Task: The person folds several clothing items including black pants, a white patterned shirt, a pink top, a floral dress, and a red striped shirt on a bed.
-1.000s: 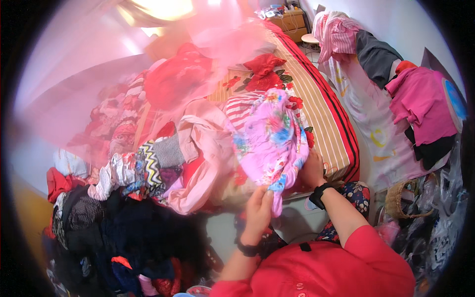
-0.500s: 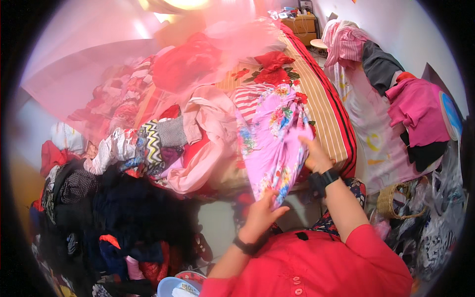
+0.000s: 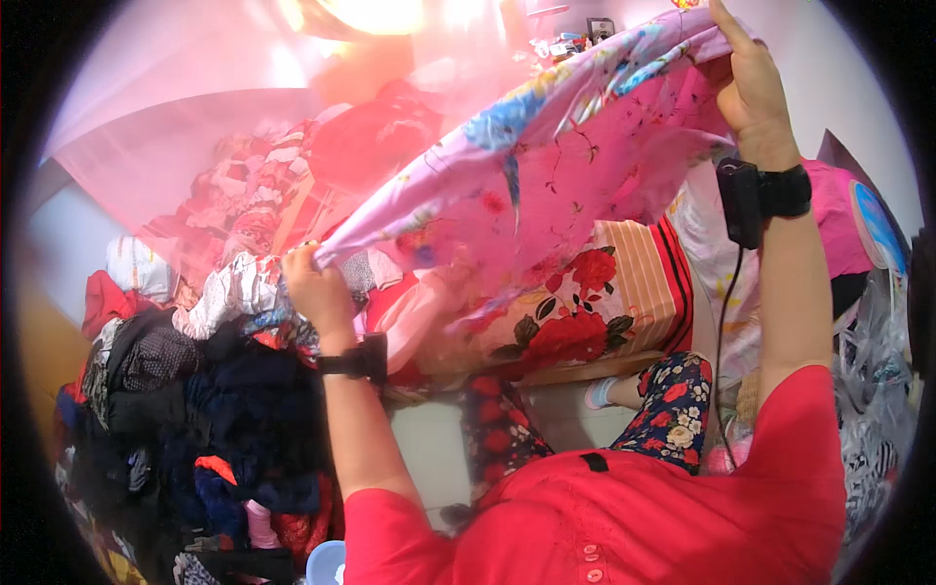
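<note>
A pink floral garment point(image 3: 565, 156) is stretched out in the air between my two hands, its lower part hanging over the bed. My left hand point(image 3: 317, 288) pinches one corner of it, low and to the left. Higher up at the far right, my right hand point(image 3: 756, 93) grips the opposite end, with a finger pointing up. The cloth slopes upward from left to right. Under it, a pale pink cloth point(image 3: 414, 317) lies on the bed, partly hidden by the garment.
The bed point(image 3: 634, 278) has a striped, rose-printed cover. Dark clothes point(image 3: 244, 409) are heaped at the left, near a blue basin point(image 3: 327, 564). A sheer pink net point(image 3: 195, 127) hangs over the bed's far left. Clear plastic bags point(image 3: 877, 341) stand at the right.
The floral garment has gone from bunched over the bed to lifted and spread wide. My right hand moved up and right; my left hand moved up and left.
</note>
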Demonstrator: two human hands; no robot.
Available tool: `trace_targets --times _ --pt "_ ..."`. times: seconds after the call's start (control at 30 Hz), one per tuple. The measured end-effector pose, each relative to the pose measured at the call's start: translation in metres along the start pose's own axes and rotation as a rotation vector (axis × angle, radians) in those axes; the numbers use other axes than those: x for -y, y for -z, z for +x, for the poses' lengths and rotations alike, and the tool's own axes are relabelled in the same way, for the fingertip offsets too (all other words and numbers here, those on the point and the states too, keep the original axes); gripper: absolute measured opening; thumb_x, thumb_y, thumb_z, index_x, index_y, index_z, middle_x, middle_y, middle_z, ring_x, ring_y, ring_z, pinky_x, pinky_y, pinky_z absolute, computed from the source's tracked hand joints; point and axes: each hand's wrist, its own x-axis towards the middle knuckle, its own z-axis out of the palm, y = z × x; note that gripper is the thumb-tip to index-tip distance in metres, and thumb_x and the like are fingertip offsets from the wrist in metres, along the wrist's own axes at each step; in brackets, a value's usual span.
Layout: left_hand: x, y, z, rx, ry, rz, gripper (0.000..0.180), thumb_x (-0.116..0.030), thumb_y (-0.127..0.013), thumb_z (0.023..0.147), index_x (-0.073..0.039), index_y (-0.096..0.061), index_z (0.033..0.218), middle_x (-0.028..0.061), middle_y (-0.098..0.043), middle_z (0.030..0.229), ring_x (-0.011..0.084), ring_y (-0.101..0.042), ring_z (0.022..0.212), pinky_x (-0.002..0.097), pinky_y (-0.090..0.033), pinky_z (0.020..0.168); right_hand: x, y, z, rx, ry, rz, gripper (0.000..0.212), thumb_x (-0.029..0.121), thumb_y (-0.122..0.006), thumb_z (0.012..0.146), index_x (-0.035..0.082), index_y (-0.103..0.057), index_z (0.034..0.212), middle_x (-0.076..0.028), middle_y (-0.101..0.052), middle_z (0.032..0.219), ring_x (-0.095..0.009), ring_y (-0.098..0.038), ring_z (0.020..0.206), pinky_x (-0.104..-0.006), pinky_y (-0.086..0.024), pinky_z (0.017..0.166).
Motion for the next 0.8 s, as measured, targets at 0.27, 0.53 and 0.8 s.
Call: trace_targets --times 0.27,0.53,0.8 --pt "-0.036 0.045 0.066 -0.010 0.192 -0.988 0.036 0.014 -0.039 0.079 0.003 -0.062 0.104 0.0103 -0.065 0.090 0.0141 -0.062 0.075 0.0236 -0.051 0.067 0.017 0.120 0.063 -0.120 0.181 -0.149 0.020 0.020 -0.064 0.091 0.003 -0.068 0.101 -0.006 -0.069 0.095 -0.016 -0.066 0.084 -0.0294 -0.051 0.077" --pt "-0.103 0.102 0.114 0.328 -0.207 -0.789 0.026 -0.006 -0.047 0.093 0.004 -0.058 0.115 0.0127 -0.066 0.101 0.0195 -0.063 0.093 0.0280 -0.050 0.084 0.034 0.146 0.101 0.225 -0.059 -0.490 0.035 0.038 -0.054 0.096 0.008 -0.064 0.112 0.000 -0.065 0.100 -0.009 -0.059 0.089 -0.0288 -0.048 0.080" --pt "-0.188 0.053 0.099 0.843 0.411 -1.478 0.034 0.000 -0.049 0.090 0.004 -0.055 0.123 0.0162 -0.066 0.105 0.0197 -0.067 0.082 0.0274 -0.056 0.061 -0.001 -0.008 0.028 0.806 0.010 -0.525 0.070 0.040 -0.065 0.087 0.005 -0.037 0.141 -0.008 -0.049 0.134 -0.018 -0.044 0.125 -0.0306 -0.038 0.100"
